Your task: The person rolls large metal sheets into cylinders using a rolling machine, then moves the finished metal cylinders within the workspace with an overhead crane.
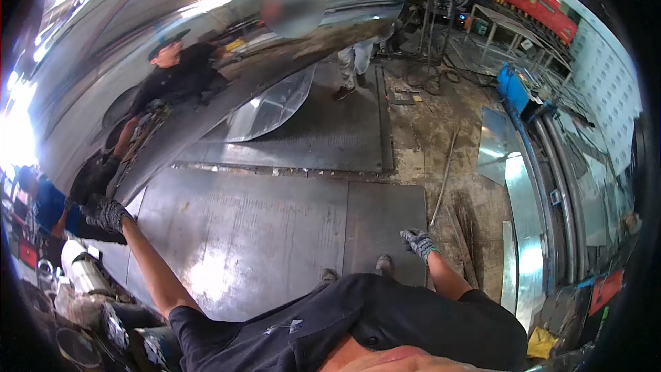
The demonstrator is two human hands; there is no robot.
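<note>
Pressing against the lower edge of a large polished metal sheet (pixel 206 41), the left hand (pixel 105 212), in a knitted work glove, sits with its arm stretched out to that side; whether the fingers curl round the edge or only lie flat on it cannot be told from this view. The sheet curves up and away overhead and mirrors a person in a dark cap and shirt. The right hand (pixel 418 242), also gloved, hangs free at the other side, fingers loosely closed on nothing, above the steel floor plate (pixel 275 234).

The work in hand looks like steadying or guiding the big sheet, with only one hand engaged. A next move would likely call for the free hand to come across to the sheet's edge and for sure footing on the plate, since the sheet is broad and slippery.

Farther off, another person's legs (pixel 354 62) stand beyond the sheet, a thin rod (pixel 444 179) lies on the gritty floor, and curved metal strips (pixel 527 234) lean at the right.
</note>
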